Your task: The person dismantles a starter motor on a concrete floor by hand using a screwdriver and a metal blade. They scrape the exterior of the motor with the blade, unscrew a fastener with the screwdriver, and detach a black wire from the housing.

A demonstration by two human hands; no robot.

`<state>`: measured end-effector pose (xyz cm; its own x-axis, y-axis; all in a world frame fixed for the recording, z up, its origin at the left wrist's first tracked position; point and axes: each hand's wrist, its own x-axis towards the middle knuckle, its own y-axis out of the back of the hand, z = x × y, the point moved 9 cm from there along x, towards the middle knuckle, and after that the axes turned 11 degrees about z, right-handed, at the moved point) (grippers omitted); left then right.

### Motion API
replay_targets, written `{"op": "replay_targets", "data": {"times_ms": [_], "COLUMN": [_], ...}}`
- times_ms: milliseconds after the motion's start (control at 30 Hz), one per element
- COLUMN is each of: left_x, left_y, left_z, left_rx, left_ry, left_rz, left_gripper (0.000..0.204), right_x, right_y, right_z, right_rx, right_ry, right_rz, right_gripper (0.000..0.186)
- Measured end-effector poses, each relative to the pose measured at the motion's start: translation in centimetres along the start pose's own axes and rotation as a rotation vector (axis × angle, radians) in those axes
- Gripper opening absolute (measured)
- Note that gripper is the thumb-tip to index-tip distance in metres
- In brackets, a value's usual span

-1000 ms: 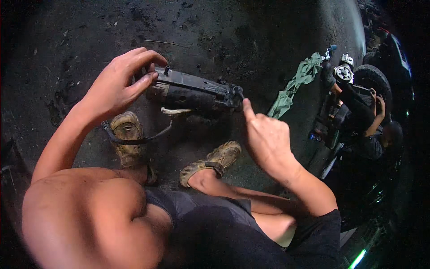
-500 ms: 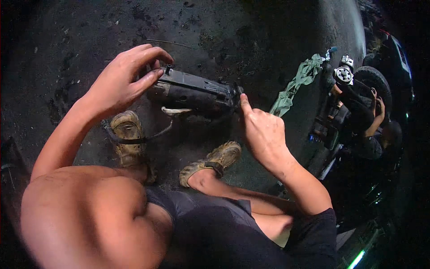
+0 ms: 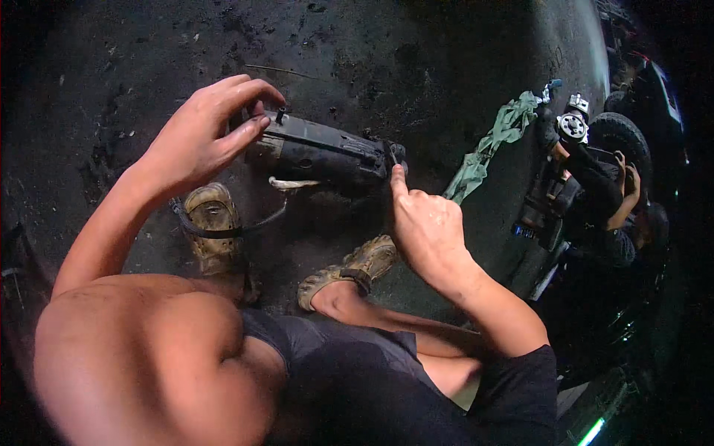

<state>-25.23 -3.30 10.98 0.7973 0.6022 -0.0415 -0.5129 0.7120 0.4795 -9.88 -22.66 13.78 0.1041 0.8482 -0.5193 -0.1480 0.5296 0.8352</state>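
Note:
A long black cylindrical part (image 3: 320, 149), grimy and ribbed along its upper side, lies slantwise in front of me above the dark floor. My left hand (image 3: 216, 126) grips its left end, fingers curled over the top and thumb on the near side, by a small upright black stub (image 3: 280, 115). At the other end my right hand (image 3: 428, 223) has its index fingertip against the dark end fitting (image 3: 394, 152). Its other fingers are curled, and what they hold, if anything, is hidden. A pale, bone-shaped handle (image 3: 294, 183) sticks out along the cylinder's near side.
A dark strap or hose (image 3: 249, 225) loops near my left shoe (image 3: 213, 223); my right shoe (image 3: 353, 271) is below the cylinder. A thin rod (image 3: 282, 72) lies beyond. Rightward are a crumpled green cloth (image 3: 491, 141), a co-worker's hands (image 3: 628, 186), a silver pulley (image 3: 573, 128) and a tyre (image 3: 625, 137).
My right hand has shifted slightly left and down, its fingertip moving along the end fitting, more of which now shows. My left hand and the cylinder have barely moved.

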Motion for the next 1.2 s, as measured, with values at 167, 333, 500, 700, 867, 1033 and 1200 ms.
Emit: {"op": "replay_targets", "data": {"times_ms": [167, 333, 500, 700, 867, 1033, 1200], "left_x": [-0.2, -0.4, -0.2, -0.5, -0.4, -0.4, -0.3], "left_y": [-0.3, -0.2, -0.4, -0.1, 0.0, -0.2, -0.3], "left_z": [-0.5, -0.6, -0.8, -1.5, -0.8, -1.1, -0.7], "left_rx": [0.027, -0.008, 0.004, -0.002, -0.032, -0.05, -0.038], "left_ry": [0.057, 0.024, -0.006, 0.078, 0.061, 0.045, 0.027], "left_rz": [-0.029, -0.002, 0.008, -0.018, -0.02, -0.023, -0.032], "left_gripper": [0.022, 0.022, 0.022, 0.021, 0.023, 0.023, 0.023], "right_x": [0.3, -0.4, -0.4, 0.6, 0.1, -0.6, -1.4], "right_y": [0.3, -0.2, 0.0, 1.2, 0.7, 0.1, -0.1], "right_z": [0.9, 0.6, 0.7, 0.6, -0.6, -0.4, -1.5], "right_rx": [0.004, 0.023, -0.01, -0.012, -0.016, 0.138, 0.298], "right_ry": [-0.003, -0.008, 0.037, 0.013, 0.044, 0.053, 0.084], "right_rz": [0.048, -0.018, 0.058, 0.047, -0.04, -0.033, 0.042], "right_gripper": [0.054, 0.052, 0.054, 0.053, 0.053, 0.057, 0.056]}}
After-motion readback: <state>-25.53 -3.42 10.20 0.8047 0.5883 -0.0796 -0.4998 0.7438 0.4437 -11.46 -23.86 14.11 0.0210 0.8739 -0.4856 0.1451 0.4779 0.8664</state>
